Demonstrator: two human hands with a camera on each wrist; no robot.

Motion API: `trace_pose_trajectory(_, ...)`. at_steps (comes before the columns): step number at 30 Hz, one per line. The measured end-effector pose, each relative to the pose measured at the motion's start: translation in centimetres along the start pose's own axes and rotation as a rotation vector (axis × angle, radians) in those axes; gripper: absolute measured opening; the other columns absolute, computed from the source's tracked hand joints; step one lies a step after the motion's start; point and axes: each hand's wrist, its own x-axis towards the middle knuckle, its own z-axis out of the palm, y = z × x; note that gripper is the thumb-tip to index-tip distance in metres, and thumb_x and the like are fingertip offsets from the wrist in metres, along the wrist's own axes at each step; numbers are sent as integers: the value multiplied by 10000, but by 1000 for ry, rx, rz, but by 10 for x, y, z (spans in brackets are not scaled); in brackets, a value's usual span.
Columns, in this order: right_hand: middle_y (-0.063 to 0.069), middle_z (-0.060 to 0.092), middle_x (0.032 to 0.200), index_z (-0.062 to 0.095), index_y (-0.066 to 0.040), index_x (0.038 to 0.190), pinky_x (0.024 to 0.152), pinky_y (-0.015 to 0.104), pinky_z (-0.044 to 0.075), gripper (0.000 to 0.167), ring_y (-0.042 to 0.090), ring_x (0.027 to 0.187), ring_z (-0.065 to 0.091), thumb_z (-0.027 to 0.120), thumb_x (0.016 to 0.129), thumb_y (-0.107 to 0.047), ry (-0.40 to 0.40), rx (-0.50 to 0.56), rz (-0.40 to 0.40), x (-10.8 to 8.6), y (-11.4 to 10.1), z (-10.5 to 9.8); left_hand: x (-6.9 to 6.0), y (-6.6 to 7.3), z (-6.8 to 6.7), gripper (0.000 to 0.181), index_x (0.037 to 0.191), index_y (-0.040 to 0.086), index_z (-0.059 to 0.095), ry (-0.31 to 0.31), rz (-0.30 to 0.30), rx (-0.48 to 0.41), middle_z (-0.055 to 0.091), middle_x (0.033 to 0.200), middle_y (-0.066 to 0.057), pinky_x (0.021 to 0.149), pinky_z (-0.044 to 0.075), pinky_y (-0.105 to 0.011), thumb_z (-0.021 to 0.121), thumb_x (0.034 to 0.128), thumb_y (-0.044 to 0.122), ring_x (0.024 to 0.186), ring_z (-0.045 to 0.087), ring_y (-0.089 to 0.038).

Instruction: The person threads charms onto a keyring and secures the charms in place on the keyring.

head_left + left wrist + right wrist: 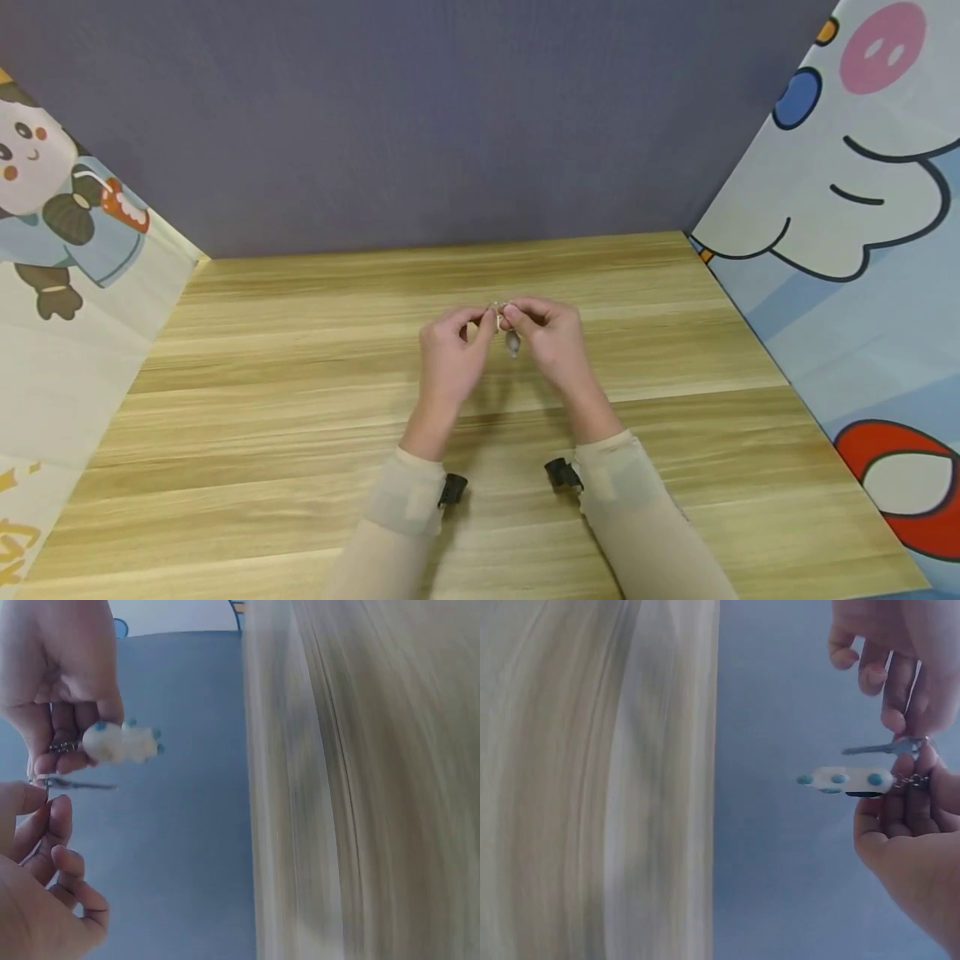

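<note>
Over the table, the left hand (452,354) and the right hand (557,346) meet at their fingertips. Between them is a small metal key ring (928,740), pinched by the left thumb and finger and partly hidden. A key (881,748) hangs down from it. In the right hand's fingers is the short metal chain of a keychain, whose white charm with blue spots (124,742) dangles below. The head view shows that charm (513,343) only as a small greyish shape. Fingers cover where ring and chain join.
The wood-grain table (300,400) spreads under both arms. A dark grey-blue panel (450,125) stands behind it, with cartoon-printed walls at left and right (847,275). A black wrist mount (452,489) sits on the left sleeve, another (562,475) on the right.
</note>
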Motion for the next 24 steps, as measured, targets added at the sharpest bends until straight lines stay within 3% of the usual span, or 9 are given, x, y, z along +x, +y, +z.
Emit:
trace_pose_trajectory(3, 87, 750, 842, 799, 31, 1047, 691, 240, 540, 172, 176, 655, 627, 705, 1028, -112, -37, -59, -12, -1, -2, -3, 0, -2, -4, 154, 964, 33, 829, 12, 177, 205, 819, 910, -91, 690, 537, -338, 728, 991, 145, 726, 689, -247)
trace_pose_trajectory(7, 150, 761, 871, 806, 1, 1040, 694, 253, 544, 178, 201, 661, 648, 695, 1039, -138, -85, -181, -37, -3, -6, -6, 0, -5, -8, 137, 944, 81, 838, 74, 443, 532, 831, 914, -50, 758, 552, -400, 735, 997, 155, 797, 745, -231)
trace_pose_trajectory(9, 139, 773, 884, 811, -9, 1048, 694, 255, 535, 183, 203, 698, 659, 688, 1044, -146, -109, -247, -36, -4, -8, -8, 1, -8, -9, 85, 934, 96, 843, 112, 550, 627, 831, 899, -31, 737, 526, -387, 776, 962, 139, 774, 725, -215)
trace_pose_trajectory(11, 137, 784, 910, 812, -19, 1069, 699, 264, 537, 194, 202, 745, 674, 677, 1052, -157, -135, -310, -21, -4, -12, -9, 1, -10, -9, 72, 921, 106, 848, 136, 627, 663, 830, 880, -22, 738, 520, -369, 784, 950, 122, 758, 711, -203)
trace_pose_trajectory(14, 132, 796, 939, 809, -21, 1106, 692, 269, 536, 206, 205, 799, 694, 667, 1059, -163, -165, -371, 13, -4, -17, -12, 2, -11, -11, 71, 897, 107, 849, 151, 692, 662, 825, 854, -17, 742, 519, -360, 790, 937, 115, 743, 692, -195)
trace_pose_trajectory(17, 134, 806, 977, 801, -21, 1155, 727, 284, 571, 226, 219, 850, 731, 663, 1062, -174, -173, -396, 28, -5, -21, -13, 3, -10, -13, 129, 860, 102, 842, 146, 717, 649, 816, 821, -16, 746, 516, -354, 760, 957, 122, 725, 685, -188)
trace_pose_trajectory(24, 131, 814, 971, 814, -40, 1129, 673, 262, 502, 219, 218, 825, 702, 687, 1049, -199, -138, -369, 3, -8, -24, -15, 4, -10, -13, 194, 749, 85, 784, 159, 696, 541, 779, 730, -41, 727, 509, -393, 761, 941, 104, 676, 684, -215)
